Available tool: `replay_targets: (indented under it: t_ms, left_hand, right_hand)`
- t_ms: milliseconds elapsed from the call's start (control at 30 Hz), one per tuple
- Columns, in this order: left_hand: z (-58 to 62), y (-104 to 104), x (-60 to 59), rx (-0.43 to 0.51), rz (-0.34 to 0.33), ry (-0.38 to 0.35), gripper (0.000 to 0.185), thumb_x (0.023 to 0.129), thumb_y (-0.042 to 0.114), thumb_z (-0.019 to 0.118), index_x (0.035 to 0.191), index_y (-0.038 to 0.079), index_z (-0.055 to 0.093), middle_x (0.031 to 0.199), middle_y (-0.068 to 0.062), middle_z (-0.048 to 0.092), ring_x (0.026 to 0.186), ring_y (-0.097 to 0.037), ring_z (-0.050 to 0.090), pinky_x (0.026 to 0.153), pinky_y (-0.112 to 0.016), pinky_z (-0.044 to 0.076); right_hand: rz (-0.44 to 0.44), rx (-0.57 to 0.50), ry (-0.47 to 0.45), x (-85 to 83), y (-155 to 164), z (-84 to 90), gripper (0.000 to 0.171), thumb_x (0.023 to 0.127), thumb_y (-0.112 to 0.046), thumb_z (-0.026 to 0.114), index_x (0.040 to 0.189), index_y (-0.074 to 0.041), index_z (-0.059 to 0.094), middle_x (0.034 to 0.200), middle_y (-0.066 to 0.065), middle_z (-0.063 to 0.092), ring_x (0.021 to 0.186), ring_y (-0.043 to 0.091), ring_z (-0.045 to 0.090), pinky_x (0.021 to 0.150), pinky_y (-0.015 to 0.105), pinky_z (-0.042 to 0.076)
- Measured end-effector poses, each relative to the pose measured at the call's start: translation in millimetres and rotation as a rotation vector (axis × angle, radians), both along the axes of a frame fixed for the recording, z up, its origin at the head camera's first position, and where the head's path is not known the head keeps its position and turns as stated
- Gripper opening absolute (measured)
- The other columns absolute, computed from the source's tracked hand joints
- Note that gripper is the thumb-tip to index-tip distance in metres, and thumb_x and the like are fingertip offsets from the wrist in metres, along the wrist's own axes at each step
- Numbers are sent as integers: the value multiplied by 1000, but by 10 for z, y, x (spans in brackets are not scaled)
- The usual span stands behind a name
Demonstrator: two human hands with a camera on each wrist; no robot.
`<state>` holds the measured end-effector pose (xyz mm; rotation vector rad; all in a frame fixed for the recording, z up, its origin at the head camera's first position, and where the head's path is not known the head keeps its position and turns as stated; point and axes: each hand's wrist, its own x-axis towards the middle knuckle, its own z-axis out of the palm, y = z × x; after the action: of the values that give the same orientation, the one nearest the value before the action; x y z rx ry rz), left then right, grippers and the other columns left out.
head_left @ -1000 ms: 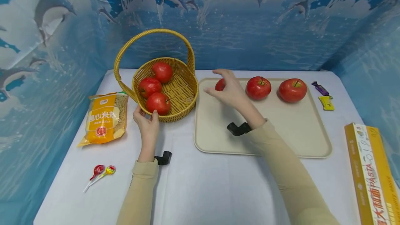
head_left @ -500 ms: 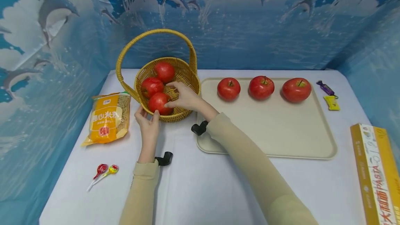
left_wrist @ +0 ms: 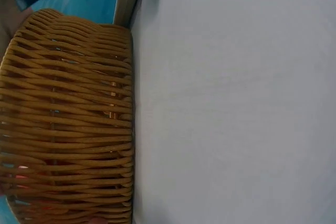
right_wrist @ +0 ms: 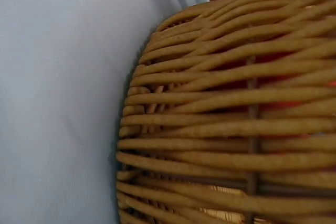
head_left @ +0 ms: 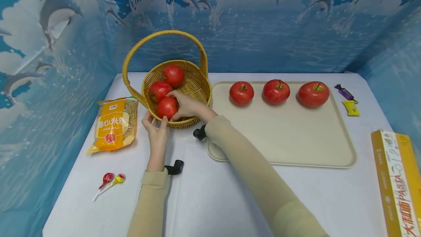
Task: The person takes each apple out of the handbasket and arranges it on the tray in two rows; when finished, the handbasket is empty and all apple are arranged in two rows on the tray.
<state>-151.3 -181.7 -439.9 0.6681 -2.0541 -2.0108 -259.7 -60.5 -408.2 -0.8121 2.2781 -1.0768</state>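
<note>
A yellow wicker basket (head_left: pixel 194 118) with a tall handle stands at the left, its woven side filling much of both wrist views. Inside it lie three red apples: one at the back (head_left: pixel 173 75), one in the middle (head_left: pixel 159 91) and one at the front (head_left: pixel 167 108). My left hand (head_left: pixel 157 131) grips the basket's near rim, thumb at the rim and fingers outside. Reaching in from the right, my right hand (head_left: pixel 187 106) has its thumb and fingers curled round the front apple. The far side of that grip is partly hidden.
On the right, a beige tray (head_left: pixel 283 138) bears three red apples along its back. Wrapped candies (head_left: pixel 351 108) lie beyond it, with a pasta box (head_left: pixel 396 182) nearer. An orange noodle bag (head_left: pixel 113 123) and two lollipops (head_left: pixel 110 182) lie left.
My right hand has moved left from the tray's left apple into the basket and closed round the front apple there. The left hand has stayed at the rim.
</note>
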Motion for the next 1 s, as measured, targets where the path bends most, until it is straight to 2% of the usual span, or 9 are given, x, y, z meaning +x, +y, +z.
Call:
replay_targets:
  t_ms: [200, 300, 467, 633, 767, 867, 1000]
  left_hand:
    - [8, 13, 11, -9, 3, -7, 66, 100, 13, 53, 150, 10, 11, 156, -15, 15, 146, -30, 25, 115, -42, 36]
    - [7, 16, 18, -19, -4, -8, 65, 100, 13, 52, 150, 9, 11, 155, -15, 15, 145, -30, 25, 115, -42, 37]
    - [-9, 11, 35, -19, -8, 13, 64, 100, 12, 52, 150, 9, 12, 154, -16, 16, 144, -30, 27, 113, -42, 39]
    - [-1, -12, 43, -24, -21, 11, 64, 101, 16, 51, 151, 12, 11, 155, -13, 15, 145, -28, 26, 113, -39, 39]
    - [12, -18, 35, -20, -35, 7, 65, 101, 18, 51, 152, 13, 10, 155, -13, 14, 146, -27, 24, 113, -37, 38]
    - [19, -8, 32, -12, -32, 3, 65, 101, 17, 51, 152, 13, 10, 155, -12, 14, 146, -26, 25, 113, -37, 38]
    - [21, 7, 32, -6, -26, 4, 65, 101, 15, 51, 152, 13, 10, 155, -12, 14, 146, -26, 25, 113, -38, 38]
  right_hand:
    - [-41, 24, 48, -6, -59, -29, 80, 75, -15, 81, 141, -10, 35, 141, 13, 47, 127, 26, 49, 108, 41, 44]
    - [-80, 28, 58, 12, -36, -21, 79, 74, -16, 82, 138, -10, 35, 140, 16, 43, 127, 29, 48, 106, 43, 45]
    - [-161, -2, 87, 46, 111, 89, 79, 73, -20, 84, 137, -14, 37, 137, 18, 37, 123, 30, 50, 104, 45, 46]
    - [-212, -72, 125, 91, 443, 302, 80, 72, -30, 83, 139, -20, 40, 137, 13, 37, 121, 27, 50, 99, 47, 49]
    - [-215, -81, 149, 189, 806, 457, 82, 72, -34, 83, 140, -21, 40, 140, 10, 40, 123, 24, 48, 95, 46, 52]
    - [-218, -61, 162, 311, 1094, 494, 84, 72, -35, 83, 142, -20, 40, 143, 7, 42, 127, 24, 45, 94, 48, 53]
    - [-238, -41, 140, 493, 1464, 435, 88, 72, -35, 83, 144, -17, 37, 144, 6, 43, 128, 25, 43, 93, 50, 53]
